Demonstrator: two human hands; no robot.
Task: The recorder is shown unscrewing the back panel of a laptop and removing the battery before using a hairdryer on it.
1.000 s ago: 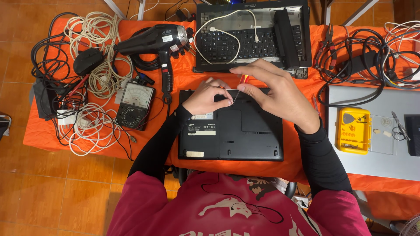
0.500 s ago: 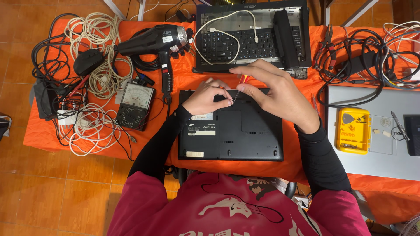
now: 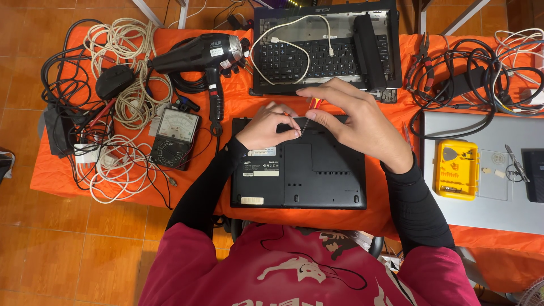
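A black laptop (image 3: 309,173) lies upside down on the orange-covered table (image 3: 198,187), directly in front of me. My left hand (image 3: 266,126) rests on its far left corner, fingertips pinched at the tip of a thin metal shaft. My right hand (image 3: 354,122) hovers over the far edge and grips a small screwdriver (image 3: 310,110) with a red and yellow handle, its shaft slanting down toward my left fingers. Both forearms wear black sleeves.
A black heat gun (image 3: 204,56) and an analog multimeter (image 3: 174,139) lie left of the laptop among tangled cables (image 3: 119,102). A dismantled keyboard frame (image 3: 323,48) sits beyond. To the right are a yellow bit case (image 3: 456,169), a grey laptop lid (image 3: 498,170) and more cords.
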